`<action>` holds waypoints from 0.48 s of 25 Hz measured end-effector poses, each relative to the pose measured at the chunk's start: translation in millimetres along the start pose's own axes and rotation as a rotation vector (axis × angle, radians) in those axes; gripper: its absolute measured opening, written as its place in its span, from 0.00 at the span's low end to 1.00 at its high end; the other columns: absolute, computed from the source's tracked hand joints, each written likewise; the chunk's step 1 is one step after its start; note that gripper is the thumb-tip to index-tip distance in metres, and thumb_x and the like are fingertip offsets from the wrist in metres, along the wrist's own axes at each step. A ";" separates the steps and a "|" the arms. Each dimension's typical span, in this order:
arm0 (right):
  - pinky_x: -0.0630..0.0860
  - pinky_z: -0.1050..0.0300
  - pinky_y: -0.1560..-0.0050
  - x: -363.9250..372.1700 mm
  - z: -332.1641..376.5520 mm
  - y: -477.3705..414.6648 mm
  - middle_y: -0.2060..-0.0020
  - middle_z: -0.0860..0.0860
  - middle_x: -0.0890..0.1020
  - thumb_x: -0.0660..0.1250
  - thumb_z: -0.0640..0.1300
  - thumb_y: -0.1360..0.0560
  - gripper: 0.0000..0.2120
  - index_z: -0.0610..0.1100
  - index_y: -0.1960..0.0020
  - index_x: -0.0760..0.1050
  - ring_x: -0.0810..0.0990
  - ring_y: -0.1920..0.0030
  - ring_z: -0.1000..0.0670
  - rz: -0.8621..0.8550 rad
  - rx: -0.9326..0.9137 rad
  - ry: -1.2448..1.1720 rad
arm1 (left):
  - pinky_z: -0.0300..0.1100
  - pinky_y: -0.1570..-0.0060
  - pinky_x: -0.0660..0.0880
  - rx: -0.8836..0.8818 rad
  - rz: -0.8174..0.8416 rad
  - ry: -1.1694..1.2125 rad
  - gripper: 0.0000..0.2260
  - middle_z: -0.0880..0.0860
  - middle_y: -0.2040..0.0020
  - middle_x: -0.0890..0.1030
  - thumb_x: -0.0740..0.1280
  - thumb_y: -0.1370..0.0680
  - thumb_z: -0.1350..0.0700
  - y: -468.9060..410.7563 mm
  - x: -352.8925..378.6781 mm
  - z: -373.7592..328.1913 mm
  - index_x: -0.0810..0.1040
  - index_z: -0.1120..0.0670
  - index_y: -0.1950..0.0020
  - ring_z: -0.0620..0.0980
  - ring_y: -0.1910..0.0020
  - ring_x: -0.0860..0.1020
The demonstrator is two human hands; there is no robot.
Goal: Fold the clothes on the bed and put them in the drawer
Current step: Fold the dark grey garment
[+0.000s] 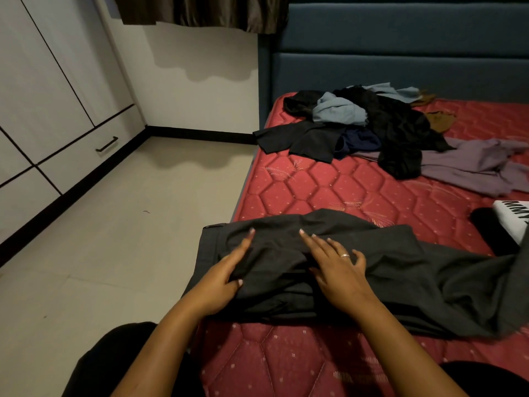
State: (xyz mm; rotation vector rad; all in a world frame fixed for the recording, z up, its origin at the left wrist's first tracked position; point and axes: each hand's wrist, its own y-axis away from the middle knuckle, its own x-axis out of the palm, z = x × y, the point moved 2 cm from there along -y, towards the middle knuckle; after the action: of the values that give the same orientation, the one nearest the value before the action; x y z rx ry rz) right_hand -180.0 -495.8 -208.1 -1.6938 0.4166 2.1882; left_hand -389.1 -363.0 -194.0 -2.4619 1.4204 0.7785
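Fingers [310,241] straight and flat, my left hand [229,272] and right hand [336,267] press dark grey woven trousers [406,282] at the red quilted mattress's [315,190] near edge; I'd smooth outward before folding, seams aligned.

Single entry: a white item [512,222], lying well to the right of the right hand [337,267] and slightly beyond it, is showing bold black capitals reading "MMY", turned sideways. The lettering is running off the picture's right edge, so the whole word is not showing.
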 end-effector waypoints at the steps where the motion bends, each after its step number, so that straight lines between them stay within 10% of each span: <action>1: 0.50 0.38 0.30 6.4 -2.5 -0.2 0.23 0.61 0.53 0.56 0.51 0.19 0.34 0.67 0.26 0.36 0.52 0.24 0.52 0.063 0.022 0.049 | 0.21 0.35 0.51 -0.019 0.040 -0.019 0.45 0.40 0.25 0.58 0.61 0.26 0.73 -1.1 2.7 3.4 0.51 0.28 0.28 0.39 0.25 0.55; 6: 0.47 0.32 0.30 6.9 -2.6 1.6 0.23 0.60 0.45 0.65 0.58 0.25 0.47 0.67 0.29 0.27 0.45 0.22 0.52 0.068 0.013 0.087 | 0.32 0.30 0.60 -0.007 -0.278 0.234 0.36 0.39 0.32 0.66 0.62 0.31 0.66 -10.3 -4.7 -8.4 0.60 0.35 0.31 0.40 0.29 0.64; 9: 0.43 0.28 0.31 3.8 -9.5 3.4 0.24 0.60 0.36 0.71 0.64 0.33 0.57 0.67 0.31 0.24 0.35 0.23 0.48 0.125 0.057 0.087 | 0.25 0.36 0.58 0.037 -0.285 -0.087 0.43 0.40 0.27 0.57 0.62 0.32 0.63 -11.4 -13.5 -4.0 0.45 0.41 0.25 0.40 0.28 0.60; 12: 0.42 0.24 0.34 12.8 -27.8 7.1 0.25 0.59 0.33 0.72 0.68 0.37 0.58 0.69 0.29 0.28 0.30 0.25 0.43 0.365 0.203 -0.008 | 0.39 0.38 0.67 -0.125 -0.179 -0.446 0.44 0.45 0.21 0.47 0.62 0.29 0.67 -9.6 -11.0 16.0 0.41 0.43 0.23 0.54 0.27 0.64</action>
State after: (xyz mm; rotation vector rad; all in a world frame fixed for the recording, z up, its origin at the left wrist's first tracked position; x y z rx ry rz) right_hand -161.9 -513.0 -227.2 -1.5973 0.9775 2.2991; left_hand -390.9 -343.2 -202.5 -2.2606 1.0030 1.3044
